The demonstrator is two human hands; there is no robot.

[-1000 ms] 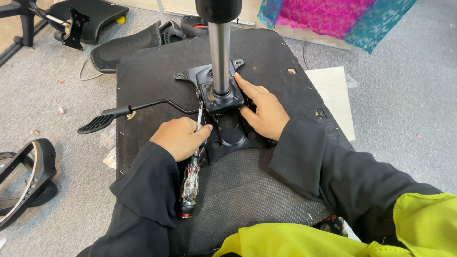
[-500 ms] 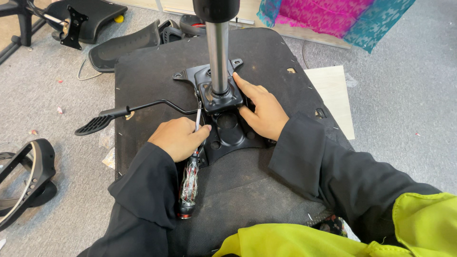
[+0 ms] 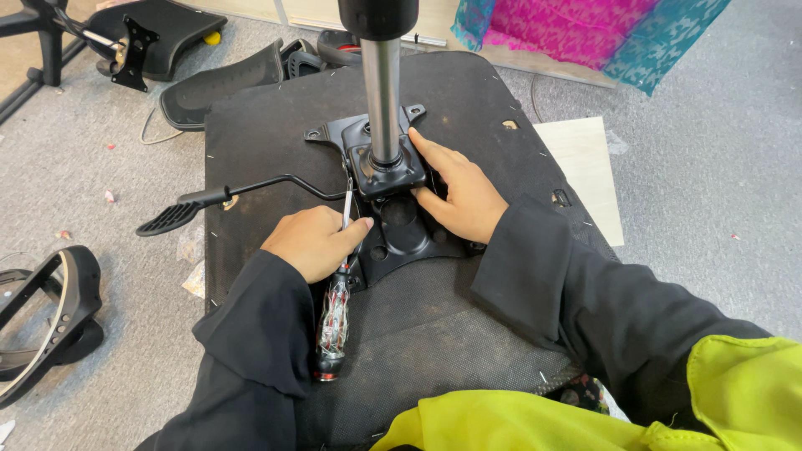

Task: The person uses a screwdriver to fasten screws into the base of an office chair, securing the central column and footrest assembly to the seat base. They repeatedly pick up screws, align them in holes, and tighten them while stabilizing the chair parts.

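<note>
**Chair underside: screwdriver at the mounting plate, both hands engaged**

An upturned black seat (image 3: 468,108) lies on the grey carpeted floor (image 3: 710,167), underside facing up. A black metal mounting plate (image 3: 401,230) sits near the middle of that underside, and a chrome post (image 3: 383,92) rises upright from it toward the camera. A black lever (image 3: 209,200) with a ribbed paddle end runs out from the plate to the left, across the seat edge.

The left hand (image 3: 313,242) rests on the seat just left of the plate. Its fingers (image 3: 355,227) are curled shut around the shaft of a screwdriver (image 3: 336,313), gripping it above the handle. The clear, red-striped handle lies toward the person, over the left sleeve; the metal shaft points up toward the left edge of the plate beside the post. Whether the tip is seated in a screw cannot be told.

The right hand (image 3: 459,196) lies flat against the right side of the plate, fingers (image 3: 426,149) extended and pressed on the metal, holding nothing.

Surroundings: a black mesh chair back (image 3: 221,83) lies on the floor behind the seat; a black armrest (image 3: 46,309) lies at the left edge; a pale board (image 3: 585,167) lies right of the seat; pink and teal cloth (image 3: 585,33) lies at the top right.
</note>
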